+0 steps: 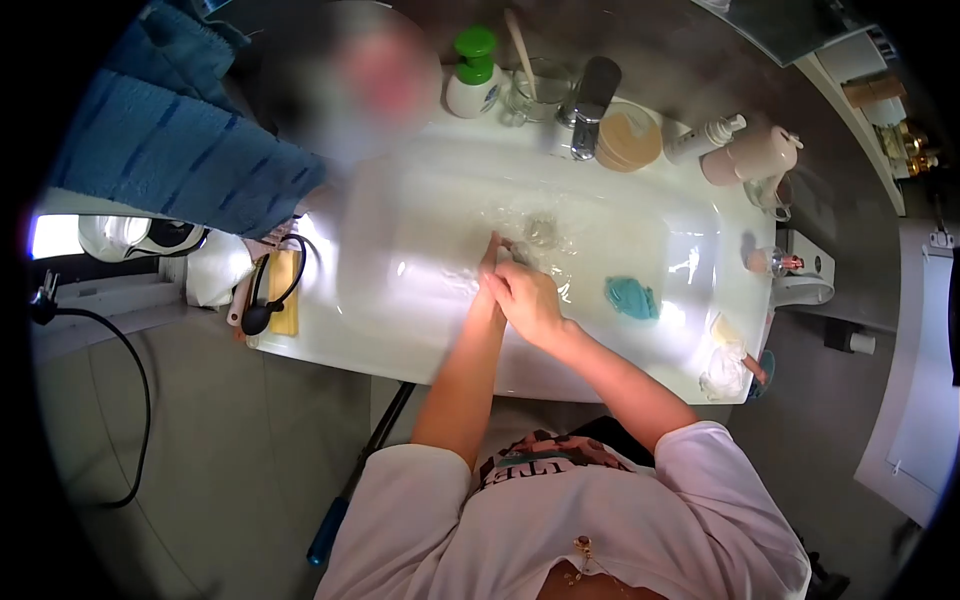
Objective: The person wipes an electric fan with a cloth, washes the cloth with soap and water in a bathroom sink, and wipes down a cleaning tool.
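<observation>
Over the white sink basin [400,300], my left hand [492,262] and my right hand [528,300] are pressed together below the chrome faucet [592,100]. The fingers of my left hand point up toward the back of the basin. My right hand lies across it with its fingers curled; whether anything is between the two hands is hidden. Water splashes around the drain [541,230], just beyond my fingertips. To the right of my hands, a crumpled teal cloth [631,298] lies on the basin floor.
A green-topped pump bottle [474,80], a glass [540,92] and a pink bottle [750,156] stand along the back rim. Blue towels [180,150] hang at the left. A white crumpled item [724,372] rests on the right front corner.
</observation>
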### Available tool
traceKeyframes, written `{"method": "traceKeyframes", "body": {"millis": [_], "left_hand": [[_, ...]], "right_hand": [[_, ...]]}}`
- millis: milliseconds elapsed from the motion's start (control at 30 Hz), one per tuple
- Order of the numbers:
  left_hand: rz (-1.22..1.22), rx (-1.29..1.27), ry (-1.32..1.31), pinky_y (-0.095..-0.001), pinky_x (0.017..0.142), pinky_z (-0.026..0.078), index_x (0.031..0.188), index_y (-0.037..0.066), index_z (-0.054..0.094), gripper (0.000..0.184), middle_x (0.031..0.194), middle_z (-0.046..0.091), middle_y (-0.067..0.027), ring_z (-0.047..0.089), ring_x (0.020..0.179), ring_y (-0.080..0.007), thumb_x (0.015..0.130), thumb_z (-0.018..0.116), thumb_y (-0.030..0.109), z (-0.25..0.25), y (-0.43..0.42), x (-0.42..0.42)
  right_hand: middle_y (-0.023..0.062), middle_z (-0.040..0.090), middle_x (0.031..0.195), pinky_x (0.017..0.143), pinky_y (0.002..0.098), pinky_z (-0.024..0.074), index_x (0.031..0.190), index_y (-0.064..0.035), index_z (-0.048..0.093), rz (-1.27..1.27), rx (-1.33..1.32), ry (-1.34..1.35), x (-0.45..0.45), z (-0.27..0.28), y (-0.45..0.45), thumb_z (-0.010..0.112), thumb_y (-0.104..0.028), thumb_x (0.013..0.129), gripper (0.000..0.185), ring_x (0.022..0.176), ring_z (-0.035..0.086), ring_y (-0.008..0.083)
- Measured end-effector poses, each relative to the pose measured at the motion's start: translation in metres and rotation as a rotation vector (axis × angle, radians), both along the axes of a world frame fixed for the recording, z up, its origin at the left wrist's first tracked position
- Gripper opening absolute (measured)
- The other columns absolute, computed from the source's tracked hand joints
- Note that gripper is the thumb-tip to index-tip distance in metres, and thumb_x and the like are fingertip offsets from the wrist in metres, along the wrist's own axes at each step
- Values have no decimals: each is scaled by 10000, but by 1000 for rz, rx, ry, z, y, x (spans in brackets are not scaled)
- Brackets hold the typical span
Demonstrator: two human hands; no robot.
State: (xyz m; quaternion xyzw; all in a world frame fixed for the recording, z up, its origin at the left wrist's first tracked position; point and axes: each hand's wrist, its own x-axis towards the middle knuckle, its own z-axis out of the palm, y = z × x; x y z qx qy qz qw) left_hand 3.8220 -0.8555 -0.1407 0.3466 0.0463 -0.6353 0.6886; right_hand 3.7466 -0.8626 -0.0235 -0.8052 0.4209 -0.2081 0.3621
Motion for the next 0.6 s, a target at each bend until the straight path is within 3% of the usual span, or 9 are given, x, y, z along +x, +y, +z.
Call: {"method": "traceKeyframes", "body": {"millis": [33,67,167,267,333,400,467,533,600], "left_hand": [[-46,-325,249,-269,589,443,849,74,476,303,826,518,-65,512,683,-158,900,393,360,9,2,-6],[-52,-323,249,-269,589,443,849,74,476,303,826,518,-65,512,683,-158,900,393,360,11,0,-11],[-12,-166,288,-318,572,433,894,116,484,252,789,530,-28,517,675,-161,901,407,356,23,-4,-32],[-339,289,-183,-346,719,461,1035,104,482,300,916,547,-46,535,862,-169,923,346,348,63,-10,-42],[-308,291,-128,-371,719,461,1106,85,442,321,971,531,-51,527,889,-178,916,366,333,59,-10,-40],[-167,455,-338,-387,733,445,1172,85,388,367,1016,506,-54,512,894,-192,897,391,330,53,-6,-32],[-204,534,-425,-404,755,420,1210,124,355,415,1062,475,-49,486,917,-210,872,405,360,47,-3,-29],[-283,745,-431,-404,777,403,1196,171,373,412,1069,466,-43,470,934,-209,855,410,399,48,-4,-29],[-230,783,-351,-435,765,407,1175,193,388,395,1081,455,-40,460,942,-210,849,401,416,37,-13,-32]], "right_hand": [[140,606,713,585,405,462,739,-57,561,33,-175,22,0,0,-1,520,-208,806,170,657,587,318],[140,606,713,585,405,462,739,-57,561,27,-174,21,0,-1,-6,520,-208,806,170,657,587,318],[181,593,725,598,437,454,730,-73,559,-91,-78,384,-6,-21,-40,446,-219,843,217,690,582,351],[170,593,685,616,446,456,798,-86,540,-185,-89,362,-36,-53,-88,458,-249,842,187,675,576,373],[184,593,720,638,444,455,843,-89,534,-307,-27,304,-62,-70,-106,478,-273,828,193,707,576,372],[197,593,756,660,442,453,888,-91,527,-405,21,262,-78,-84,-113,499,-297,815,221,739,575,371],[226,573,817,704,434,443,941,-78,515,-682,-72,370,-86,-97,-106,541,-322,781,293,798,568,353],[233,554,846,724,426,438,948,-58,511,-613,-139,356,-79,-116,-94,542,-302,776,300,826,563,335],[206,559,790,686,417,446,954,-47,509,-307,53,98,-61,-126,-76,521,-248,787,261,766,567,334]]}}
